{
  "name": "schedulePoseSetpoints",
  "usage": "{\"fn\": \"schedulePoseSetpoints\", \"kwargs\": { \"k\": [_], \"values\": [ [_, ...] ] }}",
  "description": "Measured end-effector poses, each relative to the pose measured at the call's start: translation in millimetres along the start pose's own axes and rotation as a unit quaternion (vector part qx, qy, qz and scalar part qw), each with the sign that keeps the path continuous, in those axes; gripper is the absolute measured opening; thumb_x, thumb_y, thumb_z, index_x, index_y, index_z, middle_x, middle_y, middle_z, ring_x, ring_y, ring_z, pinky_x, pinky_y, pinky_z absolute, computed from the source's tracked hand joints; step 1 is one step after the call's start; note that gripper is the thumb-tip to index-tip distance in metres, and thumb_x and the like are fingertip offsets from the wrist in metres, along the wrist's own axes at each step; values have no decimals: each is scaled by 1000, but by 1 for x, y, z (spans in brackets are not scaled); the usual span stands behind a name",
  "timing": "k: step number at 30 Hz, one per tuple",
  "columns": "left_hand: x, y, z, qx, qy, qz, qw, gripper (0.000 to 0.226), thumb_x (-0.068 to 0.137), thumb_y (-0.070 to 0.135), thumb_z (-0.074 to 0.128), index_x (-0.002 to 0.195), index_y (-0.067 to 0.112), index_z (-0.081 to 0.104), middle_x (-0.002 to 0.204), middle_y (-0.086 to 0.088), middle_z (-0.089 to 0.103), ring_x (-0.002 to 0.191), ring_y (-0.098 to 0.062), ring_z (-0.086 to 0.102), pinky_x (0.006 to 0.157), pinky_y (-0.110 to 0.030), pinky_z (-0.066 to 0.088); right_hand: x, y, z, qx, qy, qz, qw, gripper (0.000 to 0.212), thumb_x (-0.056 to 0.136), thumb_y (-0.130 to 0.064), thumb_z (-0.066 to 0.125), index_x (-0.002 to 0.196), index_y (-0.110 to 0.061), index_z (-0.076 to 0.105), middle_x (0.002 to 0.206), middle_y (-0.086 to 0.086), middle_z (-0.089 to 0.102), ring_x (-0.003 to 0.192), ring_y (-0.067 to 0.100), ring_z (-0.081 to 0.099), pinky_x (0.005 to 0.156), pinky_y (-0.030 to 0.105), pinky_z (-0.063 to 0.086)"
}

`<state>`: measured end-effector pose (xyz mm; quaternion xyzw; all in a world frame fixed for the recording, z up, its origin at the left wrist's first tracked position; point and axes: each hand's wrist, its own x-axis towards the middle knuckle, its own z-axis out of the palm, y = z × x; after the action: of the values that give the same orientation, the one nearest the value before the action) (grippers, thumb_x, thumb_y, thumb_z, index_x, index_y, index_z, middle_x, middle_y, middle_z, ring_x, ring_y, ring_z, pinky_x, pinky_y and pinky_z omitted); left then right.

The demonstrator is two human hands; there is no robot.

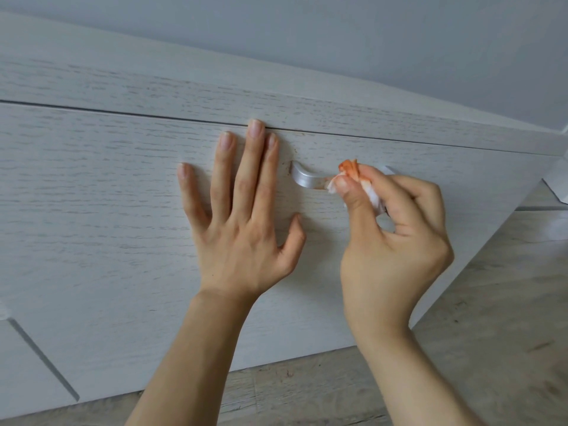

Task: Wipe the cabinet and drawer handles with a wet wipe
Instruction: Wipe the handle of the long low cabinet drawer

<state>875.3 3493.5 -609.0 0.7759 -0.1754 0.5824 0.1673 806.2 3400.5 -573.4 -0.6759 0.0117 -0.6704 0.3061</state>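
At the lower left of the frame a diagonal groove (43, 358) cuts across a pale panel. Above and right of it spreads the drawer front (107, 210), whitewashed wood with a fine horizontal grain, topped by a thin dark seam under the cabinet's upper panel (153, 84). The left hand (236, 216) lies flat on the drawer front left of centre, fingers spread and pointing up, its grip released and holding nothing; the middle fingertip reaches the seam. Just right of that hand is the drawer handle (302, 178), a curved bar of brushed silver metal with a small reddish smear at its lower edge; only its left end shows clearly. The right hand (396, 241) covers the rest, its grip clenched on a crumpled wet wipe (353, 175), white with orange staining, pinched between thumb and fingers and pressed against the handle's middle. At the lower right lies a grey wood-look floor (491, 333), with a plain grey wall (368, 41) along the top.
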Motion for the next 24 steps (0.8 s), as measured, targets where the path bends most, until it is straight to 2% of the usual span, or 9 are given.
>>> {"fn": "schedulePoseSetpoints", "kwargs": {
  "k": [3, 5, 8, 12, 14, 16, 18, 19, 24],
  "values": [
    [0, 0, 0, -2, 0, 0, 1000, 83, 82, 46, 49, 149, 8, 17, 153, -2, 15, 143, -24, 6, 114, -48, -6, -1, -3, 0, -3, -10, -15, 1000, 13, 79, -3, 74, 92, -6, 73, 82, -3, 54, 70, 7, 58, 76, 7, 40],
    [0, 0, 0, -2, -1, 2, 1000, 83, 82, 45, 50, 149, 8, 17, 153, -3, 16, 143, -24, 6, 114, -48, -6, 1, -2, -3, 12, -8, -4, 1000, 14, 79, -6, 74, 93, -8, 72, 84, -3, 54, 73, 4, 56, 77, 9, 41],
    [0, 0, 0, -1, -2, 1, 1000, 83, 83, 45, 49, 149, 9, 17, 154, -4, 16, 143, -24, 6, 114, -49, -5, 2, -2, -5, 7, 22, 25, 999, 17, 80, -12, 73, 96, -15, 69, 86, -9, 50, 74, 14, 57, 72, 19, 46],
    [-1, -1, 1, -4, 1, 0, 1000, 83, 83, 46, 50, 149, 9, 17, 153, -4, 15, 143, -23, 6, 114, -48, -5, -4, -5, 0, 0, -10, -20, 1000, 13, 79, -4, 75, 92, -7, 73, 84, -6, 54, 73, 7, 57, 75, 11, 44],
    [-1, -1, 0, -7, 2, 3, 1000, 82, 83, 45, 49, 149, 9, 17, 153, -4, 16, 143, -23, 6, 114, -48, -6, -2, -4, 1, 11, 6, 6, 1000, 13, 79, -6, 74, 92, -7, 73, 84, -7, 55, 74, -2, 56, 76, 7, 41],
    [0, -1, 0, -10, 0, 6, 1000, 82, 83, 45, 48, 149, 9, 16, 153, -2, 15, 143, -24, 6, 114, -47, -7, -2, -3, 3, 16, 17, 14, 1000, 13, 79, -5, 74, 92, -7, 73, 84, -6, 56, 73, -1, 58, 76, 7, 41],
    [0, 0, -1, -14, -2, 4, 1000, 82, 83, 45, 49, 149, 9, 16, 153, 2, 13, 142, -23, 5, 114, -47, -7, -4, -4, 2, 10, -6, -8, 1000, 13, 78, -3, 75, 91, -6, 73, 84, -4, 57, 71, 5, 58, 78, 7, 42],
    [0, 0, -1, -13, -3, 4, 1000, 82, 83, 45, 49, 149, 9, 15, 153, 1, 13, 142, -23, 5, 114, -47, -7, -4, -4, 2, 10, -12, -9, 1000, 13, 78, -3, 75, 91, -6, 73, 84, -3, 58, 71, 3, 57, 77, 7, 41],
    [0, -1, -2, -14, -2, 8, 1000, 84, 81, 43, 52, 149, 9, 15, 153, 3, 11, 143, -23, 5, 114, -49, -6, -4, -3, 1, 45, 42, 96, 993, 15, 80, -10, 73, 95, -11, 72, 85, -6, 57, 72, -7, 55, 75, 17, 47]
  ]
}}
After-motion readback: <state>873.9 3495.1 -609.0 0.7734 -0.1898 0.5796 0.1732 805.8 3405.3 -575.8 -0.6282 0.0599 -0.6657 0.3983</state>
